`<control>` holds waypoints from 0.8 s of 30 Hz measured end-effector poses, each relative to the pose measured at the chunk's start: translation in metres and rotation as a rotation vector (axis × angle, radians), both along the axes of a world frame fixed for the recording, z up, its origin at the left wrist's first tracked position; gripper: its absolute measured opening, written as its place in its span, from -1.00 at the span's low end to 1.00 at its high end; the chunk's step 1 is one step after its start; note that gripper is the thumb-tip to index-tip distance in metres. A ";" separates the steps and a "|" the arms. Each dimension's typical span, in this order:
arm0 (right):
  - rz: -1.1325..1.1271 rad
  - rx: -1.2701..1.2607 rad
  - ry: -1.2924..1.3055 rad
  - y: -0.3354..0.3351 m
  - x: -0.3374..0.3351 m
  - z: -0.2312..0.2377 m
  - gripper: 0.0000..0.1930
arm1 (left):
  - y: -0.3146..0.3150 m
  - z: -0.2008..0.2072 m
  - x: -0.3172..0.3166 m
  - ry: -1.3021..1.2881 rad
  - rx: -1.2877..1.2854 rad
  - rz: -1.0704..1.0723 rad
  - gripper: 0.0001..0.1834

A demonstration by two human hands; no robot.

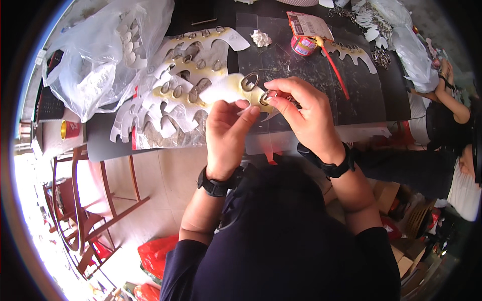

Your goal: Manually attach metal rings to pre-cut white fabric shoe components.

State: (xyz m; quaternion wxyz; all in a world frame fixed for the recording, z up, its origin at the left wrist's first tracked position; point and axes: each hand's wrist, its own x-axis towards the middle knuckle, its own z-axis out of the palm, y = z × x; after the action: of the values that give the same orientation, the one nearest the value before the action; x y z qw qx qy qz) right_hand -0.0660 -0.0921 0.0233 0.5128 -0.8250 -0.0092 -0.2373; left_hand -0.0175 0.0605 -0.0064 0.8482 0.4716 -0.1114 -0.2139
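My left hand [225, 135] pinches the lower edge of a white scalloped strip [232, 83] with yellowish glue-like smears, held just above the table's near edge. A metal oval ring [249, 82] lies on that strip. Thumb and fingertips of my right hand [311, 115] are closed on another metal ring [269, 95], which meets the strip's right end. More small metal parts seem to show beneath the right fingers, too blurred to name. To the left, several similar white strips [173, 125] overlap on the table, many bearing metal rings [177, 91].
A pink tin [303, 46] with a card [310, 25] on top stands at the back, a red stick [335, 71] leaning from it. Clear plastic bags [95, 70] lie left. Metal rings [381, 57] are heaped right. Another person's arm [452, 103] shows at far right. A wooden chair [103, 188] stands lower left.
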 end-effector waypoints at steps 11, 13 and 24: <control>0.007 -0.238 -0.087 0.024 -0.010 0.024 -0.76 | 0.016 0.006 0.019 0.114 -0.096 -0.354 -0.77; -0.031 -0.175 -0.097 0.023 -0.011 0.025 -0.77 | 0.005 0.021 0.014 0.210 -0.130 -0.253 -0.87; -0.116 -0.223 -0.141 0.011 -0.023 0.008 -0.83 | -0.017 0.004 -0.027 0.273 -0.262 -0.039 -0.89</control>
State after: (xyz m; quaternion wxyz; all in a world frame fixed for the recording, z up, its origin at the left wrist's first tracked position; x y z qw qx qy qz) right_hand -0.0892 -0.0815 0.0317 0.4015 -0.8572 -0.0239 -0.3216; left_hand -0.0448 0.0439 -0.0025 0.9052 0.3216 -0.0315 -0.2760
